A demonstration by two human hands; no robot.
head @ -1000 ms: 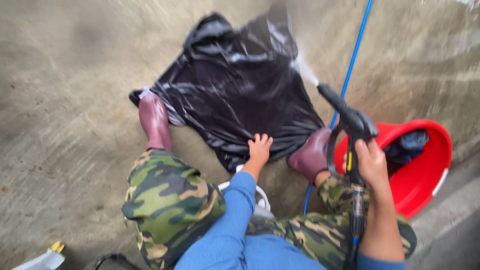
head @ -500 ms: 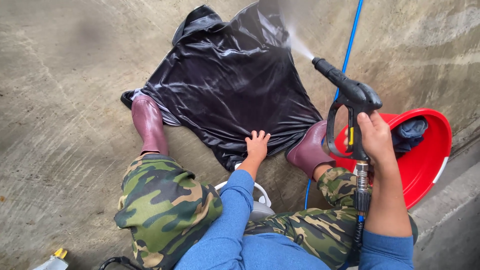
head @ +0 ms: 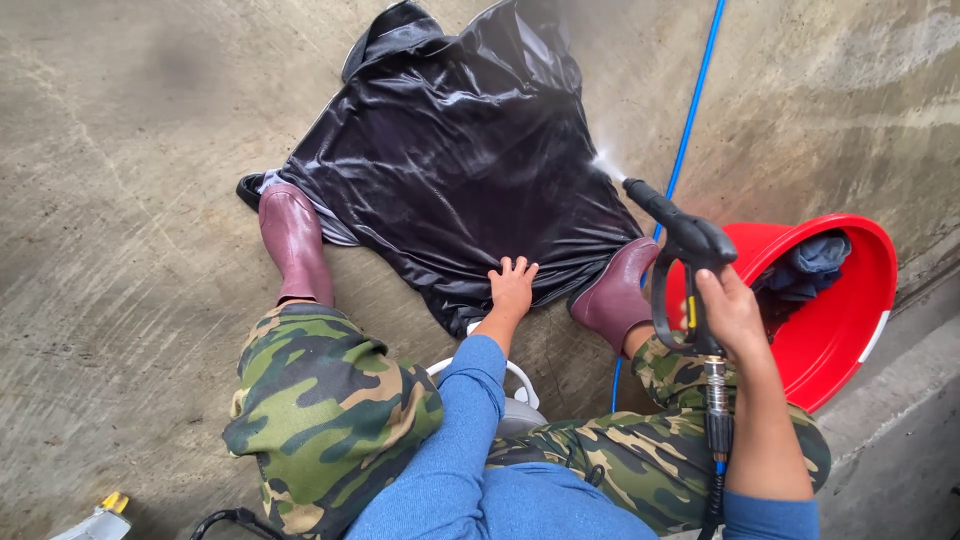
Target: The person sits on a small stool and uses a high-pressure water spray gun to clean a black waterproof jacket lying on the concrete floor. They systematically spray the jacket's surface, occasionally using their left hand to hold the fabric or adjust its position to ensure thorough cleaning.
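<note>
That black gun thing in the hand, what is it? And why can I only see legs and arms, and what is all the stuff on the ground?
The picture comes from a camera worn on a person's head, looking down, so you see only their own arms and legs. The right hand holds a black spray gun that shoots a mist of water; a hose joins it at the bottom. The left hand presses flat on a shiny wet black cloth spread on the concrete floor. The person wears camouflage trousers and dark red rubber boots. Beside them is a red tub with dark clothes in it, and a blue hose runs across the floor.
</note>
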